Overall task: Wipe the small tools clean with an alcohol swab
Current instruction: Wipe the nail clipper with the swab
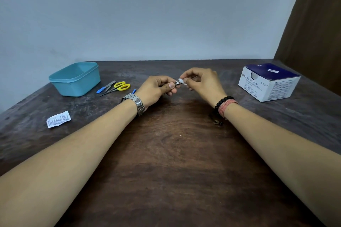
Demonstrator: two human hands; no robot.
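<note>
My left hand [158, 88] grips a small metal tool [177, 83] above the middle of the dark wooden table [175, 153]; most of the tool is hidden in my fingers. My right hand [201, 81] pinches a small white alcohol swab [181, 80] against the tool's exposed end. Yellow-handled scissors [119, 87] lie to the left, crossed with a blue-handled metal tool [105, 87]. The blue tip of another small tool [133, 91] shows just behind my left wrist.
A teal plastic tub [73, 86] stands at the back left. A white and blue box of alcohol swabs [269, 83] sits at the back right. A torn white swab wrapper [58, 119] lies near the left edge. A wall runs behind the table.
</note>
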